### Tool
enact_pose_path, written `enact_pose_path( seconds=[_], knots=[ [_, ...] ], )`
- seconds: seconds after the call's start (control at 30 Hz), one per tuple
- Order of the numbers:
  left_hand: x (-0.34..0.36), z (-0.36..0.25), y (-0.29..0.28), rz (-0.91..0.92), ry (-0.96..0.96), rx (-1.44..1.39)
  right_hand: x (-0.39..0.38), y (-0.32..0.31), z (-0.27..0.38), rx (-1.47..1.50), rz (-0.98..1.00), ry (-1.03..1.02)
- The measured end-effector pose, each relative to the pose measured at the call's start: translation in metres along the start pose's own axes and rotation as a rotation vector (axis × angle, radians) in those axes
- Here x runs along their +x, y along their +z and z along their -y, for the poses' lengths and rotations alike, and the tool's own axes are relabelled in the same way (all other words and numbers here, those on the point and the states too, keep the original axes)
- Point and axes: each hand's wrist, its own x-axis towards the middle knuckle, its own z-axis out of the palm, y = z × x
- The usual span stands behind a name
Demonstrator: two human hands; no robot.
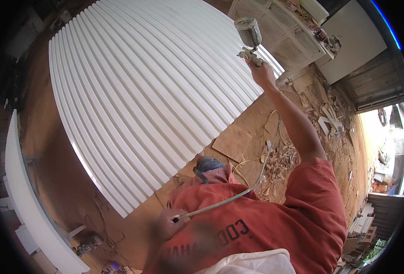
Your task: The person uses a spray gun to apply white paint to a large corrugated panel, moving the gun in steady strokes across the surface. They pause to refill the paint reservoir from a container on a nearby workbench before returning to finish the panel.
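My right hand (262, 73) is raised at the end of my stretched arm, gripping a spray gun (252, 56) with a metal cup (248, 33) on top. The gun is over the far right edge of a large white ribbed panel (147, 100). Close to my body, the fingers of my left hand (166, 224) are closed round a pale green air hose (220, 201). From there the hose curves away to the right and drops toward the floor. Whether any spray leaves the nozzle cannot be seen.
A long white board (33, 196) stands along the left side. Yellow cord (241, 173) and wood scraps (275, 176) litter the dirt floor at the right. A cluttered bench (297, 27) stands at the far right. Thin cables (102, 214) lie low on the left.
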Motion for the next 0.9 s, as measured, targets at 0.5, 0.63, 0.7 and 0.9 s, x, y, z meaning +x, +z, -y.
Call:
enact_pose_path(
  seconds=[0.5,0.63,0.7,0.9],
  knots=[
    [0.087,-0.09,0.031,-0.434,-0.194,-0.538,0.251,0.165,0.181,0.087,-0.027,-0.334],
    [0.111,-0.092,0.031,-0.473,-0.182,-0.616,0.292,0.192,0.232,0.101,-0.045,-0.35],
    [0.118,-0.084,0.033,-0.483,-0.199,-0.58,0.303,0.195,0.259,0.017,0.021,-0.334],
    [0.138,-0.101,0.028,-0.53,-0.183,-0.616,0.339,0.214,0.31,0.035,-0.022,-0.376]
  ],
)
